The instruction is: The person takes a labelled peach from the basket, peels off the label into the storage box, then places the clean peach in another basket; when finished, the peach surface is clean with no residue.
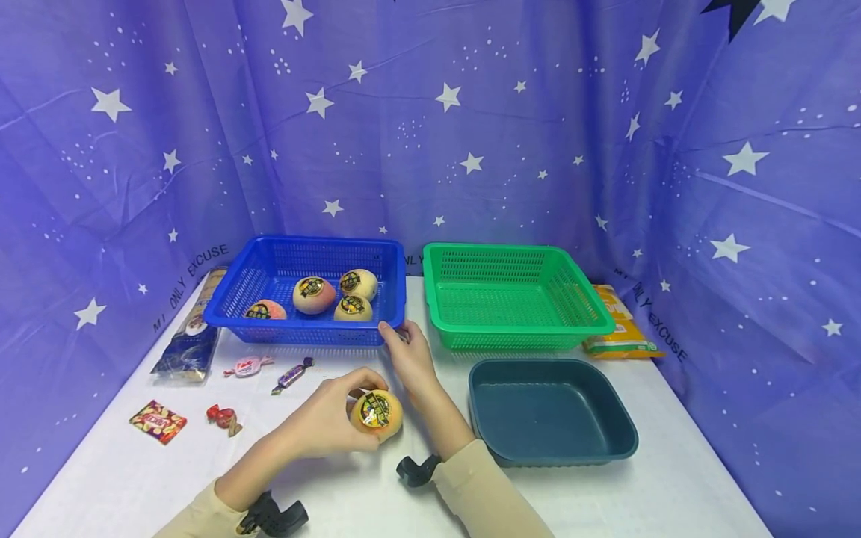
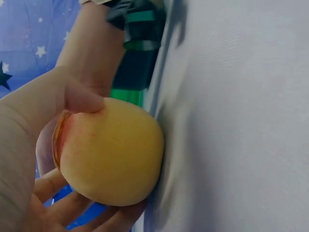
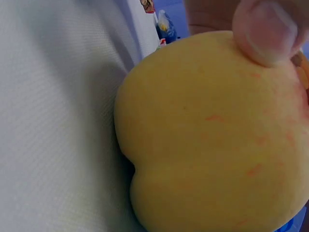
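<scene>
The left hand [image 1: 329,422] gripped a yellow peach [image 1: 375,415] with a dark round sticker on top, fingers and thumb curled round it. The fruit sat low over the white worktop [image 1: 134,478], near the middle of its front edge; the left wrist view showed its underside touching or nearly touching the cloth, so the hand seemed to be steadying it there rather than carrying its full weight. The thumb [image 2: 79,99] pressed the upper side while the fingers cupped it from below, a hold that suits a soft fruit.

The right hand [image 1: 410,359] lay just behind the peach, fingers loosely bent and holding nothing, its fingertips at the front right corner of the blue basket [image 1: 229,302]. That contact probably kept the light basket from sliding.

Four more stickered peaches [image 1: 313,294] lay together in the blue basket, toward its front. The green basket [image 1: 592,299] stood beside it along the back edge, and a dark teal tray [image 1: 484,373] sat in front of the green one, toward the right edge.

Wrapped sweets [image 1: 292,375] were scattered on the left half of the worktop, with a dark snack packet [image 1: 191,344] along the left edge and a yellow packet [image 1: 622,332] beyond the green basket at the right.
</scene>
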The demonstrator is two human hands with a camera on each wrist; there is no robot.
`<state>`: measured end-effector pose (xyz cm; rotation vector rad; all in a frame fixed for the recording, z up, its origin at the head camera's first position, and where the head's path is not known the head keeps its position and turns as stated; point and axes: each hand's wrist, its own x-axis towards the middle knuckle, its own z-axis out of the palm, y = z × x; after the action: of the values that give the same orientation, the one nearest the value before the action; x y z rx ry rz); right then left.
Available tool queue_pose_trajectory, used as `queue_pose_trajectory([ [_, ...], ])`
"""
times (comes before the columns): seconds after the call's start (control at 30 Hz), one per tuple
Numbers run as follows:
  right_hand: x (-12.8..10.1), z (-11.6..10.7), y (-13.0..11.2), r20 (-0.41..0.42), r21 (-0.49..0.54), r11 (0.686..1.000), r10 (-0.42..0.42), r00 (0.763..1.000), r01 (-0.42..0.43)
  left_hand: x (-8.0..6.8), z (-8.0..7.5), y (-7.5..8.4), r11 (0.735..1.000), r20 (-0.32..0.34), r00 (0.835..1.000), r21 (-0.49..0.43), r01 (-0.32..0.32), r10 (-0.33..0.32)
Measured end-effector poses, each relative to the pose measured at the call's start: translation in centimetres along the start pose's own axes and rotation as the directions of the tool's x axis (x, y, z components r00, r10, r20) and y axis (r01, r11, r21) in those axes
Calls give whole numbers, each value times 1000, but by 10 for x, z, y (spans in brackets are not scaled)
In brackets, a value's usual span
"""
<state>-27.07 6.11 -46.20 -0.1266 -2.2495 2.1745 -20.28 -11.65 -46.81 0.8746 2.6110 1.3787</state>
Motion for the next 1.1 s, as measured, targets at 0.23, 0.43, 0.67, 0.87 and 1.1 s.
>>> queue_pose_trajectory([
  [0.23, -2, 4, 0, 8, 17, 1000, 6, 1000, -6, -4, 0, -6, 996, 22, 997, -50, 73, -72],
  [0.43, -3, 6, -3, 1, -4, 1000, 13, 1000, -13, -4, -2, -7, 991, 87, 995, -123, 62, -51],
  [0.67, -14, -1, -10, 49, -49, 996, 72, 996, -70, -2, -1, -9, 983, 100, 994, -175, 56, -39],
  [0.87, -40, -19, -24, 137, -270, 961, 93, 986, -54, -1, 2, -9, 979, 104, 994, -195, 57, -37],
  [1.1, -69, -37, -40, 339, -501, 848, 6, 941, 175, -2, 0, -11, 972, 140, 987, -211, 106, -77],
])
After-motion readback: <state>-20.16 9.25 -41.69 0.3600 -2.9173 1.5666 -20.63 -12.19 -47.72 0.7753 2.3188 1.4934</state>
